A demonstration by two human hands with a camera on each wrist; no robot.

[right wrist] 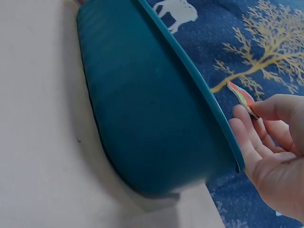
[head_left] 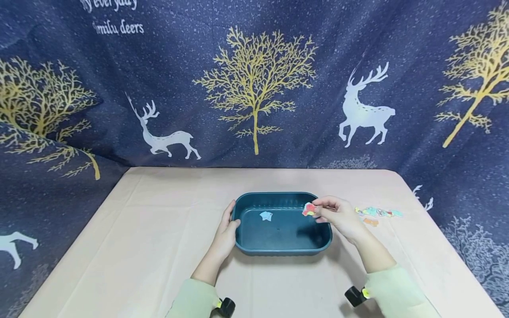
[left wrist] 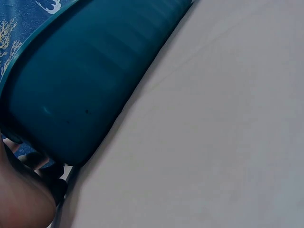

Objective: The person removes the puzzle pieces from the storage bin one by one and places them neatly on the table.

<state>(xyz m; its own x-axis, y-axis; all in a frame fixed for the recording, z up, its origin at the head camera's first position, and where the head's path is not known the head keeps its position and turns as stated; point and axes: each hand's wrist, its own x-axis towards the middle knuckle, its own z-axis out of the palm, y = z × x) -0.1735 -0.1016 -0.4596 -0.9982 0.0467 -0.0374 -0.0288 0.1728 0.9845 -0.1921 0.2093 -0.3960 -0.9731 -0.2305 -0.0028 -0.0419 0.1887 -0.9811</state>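
A dark teal rectangular plastic basin (head_left: 284,252) with rounded corners stands on the table in the head view. My left hand (head_left: 226,236) grips its left end, thumb over the rim and fingers along the outer wall. Above the basin's right side, my right hand (head_left: 341,217) pinches a small flat red cutout (head_left: 308,209) with yellow and pale edging, between thumb and fingers. The right wrist view shows that cutout (right wrist: 243,99) held by its edge, above the rim. A light blue star-like cutout (head_left: 266,216) lies inside the basin.
Right of the basin, several small colourful cutouts (head_left: 381,212) lie in a row, with an orange one (head_left: 371,222) just in front. A pale cloth covers the table (head_left: 159,247). Behind hangs a dark blue curtain (head_left: 274,163) printed with deer and trees.
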